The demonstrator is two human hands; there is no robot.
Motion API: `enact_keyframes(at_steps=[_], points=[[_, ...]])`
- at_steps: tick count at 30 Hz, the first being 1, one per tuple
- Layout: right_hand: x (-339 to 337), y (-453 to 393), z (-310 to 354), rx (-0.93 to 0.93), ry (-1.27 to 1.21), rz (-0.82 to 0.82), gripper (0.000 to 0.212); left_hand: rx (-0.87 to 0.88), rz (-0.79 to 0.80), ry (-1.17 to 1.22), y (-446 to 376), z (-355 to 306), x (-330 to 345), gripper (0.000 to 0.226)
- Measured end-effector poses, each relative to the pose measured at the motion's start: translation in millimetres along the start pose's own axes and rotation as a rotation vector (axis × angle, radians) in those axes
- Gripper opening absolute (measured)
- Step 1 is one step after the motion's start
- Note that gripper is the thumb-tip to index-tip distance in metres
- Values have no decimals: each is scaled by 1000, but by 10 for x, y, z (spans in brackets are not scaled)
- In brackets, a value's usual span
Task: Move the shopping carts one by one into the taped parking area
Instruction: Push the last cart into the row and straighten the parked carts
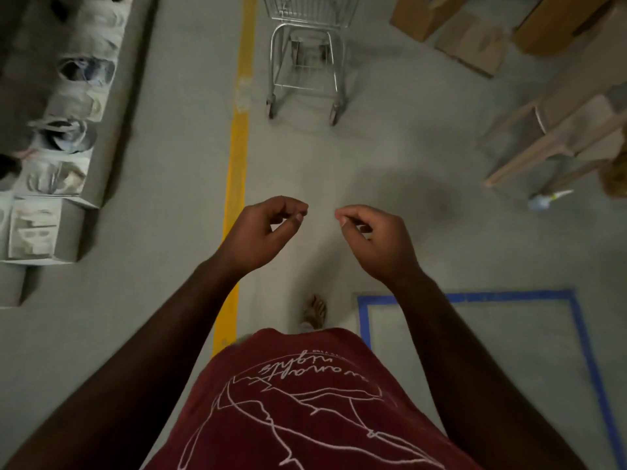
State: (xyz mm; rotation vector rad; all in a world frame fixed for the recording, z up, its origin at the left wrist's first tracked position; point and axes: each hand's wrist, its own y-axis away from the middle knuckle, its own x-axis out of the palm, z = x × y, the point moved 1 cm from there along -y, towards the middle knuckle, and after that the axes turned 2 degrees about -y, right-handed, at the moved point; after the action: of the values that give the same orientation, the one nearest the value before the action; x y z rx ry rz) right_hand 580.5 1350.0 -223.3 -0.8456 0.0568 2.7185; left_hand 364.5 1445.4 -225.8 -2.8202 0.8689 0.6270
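Observation:
A silver wire shopping cart (pixel 307 56) stands on the grey floor at the top centre, just right of a yellow floor line (pixel 237 157). Its upper part is cut off by the frame. A rectangle of blue tape (pixel 475 296) marks the parking area at the lower right, with bare floor inside it. My left hand (pixel 263 232) and my right hand (pixel 376 240) hang in front of me, well short of the cart. Both have loosely curled fingers and hold nothing.
A row of white bags and boxes (pixel 54 157) lines the left side. Cardboard boxes (pixel 475 32) lie at the top right. A pale wooden bench or table (pixel 556 127) stands at the right, with a small blue-and-white object (pixel 546 200) on the floor by it.

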Motion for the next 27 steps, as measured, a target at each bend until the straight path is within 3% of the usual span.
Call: enact_keyframes(at_steps=[10, 15, 21, 27], points=[[254, -2375, 79, -3, 40, 61, 24, -61, -38, 36, -2015, 552, -690, 14], [543, -3489, 238, 45, 70, 28, 24, -2, 56, 54, -3252, 806, -1206, 11], [640, -4578, 546, 69, 59, -15, 26, 123, 211, -13, -4582, 786, -1791, 26], [534, -5662, 463, 108, 12, -112, 22, 207, 124, -23, -5837, 700, -2133, 18]])
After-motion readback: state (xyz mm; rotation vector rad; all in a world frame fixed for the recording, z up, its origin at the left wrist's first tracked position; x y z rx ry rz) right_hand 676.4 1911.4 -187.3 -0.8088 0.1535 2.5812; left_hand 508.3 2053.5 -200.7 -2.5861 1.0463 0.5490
